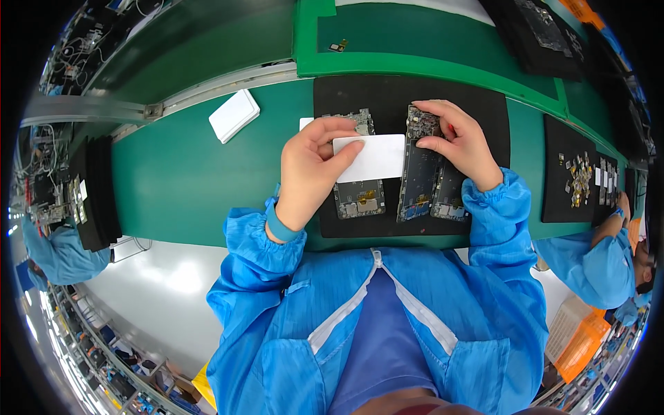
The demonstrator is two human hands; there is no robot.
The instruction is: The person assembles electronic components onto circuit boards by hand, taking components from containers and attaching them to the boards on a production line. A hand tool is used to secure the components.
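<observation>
In my left hand (304, 166), a blank white card (379, 160) is pinched between thumb and fingers. The card covers the middle of a dark phone frame with exposed circuit board (360, 200), which lies on a black mat (490, 114). My right hand (465, 142) grips the upper end of a second, slightly tilted phone frame (418, 181), its fingers and thumb at the board. A third phone frame (451, 190) lies to the right, partly hidden by that hand. Something small and red shows among my right fingers, too small to name.
A stack of white cards (234, 115) lies on the green table (180, 173) to the left. A green-edged raised ledge (429, 72) runs along the far side. At the right, a dark mat (557, 187) carries several small parts, with a co-worker (588, 263) beside it. Another person sits far left.
</observation>
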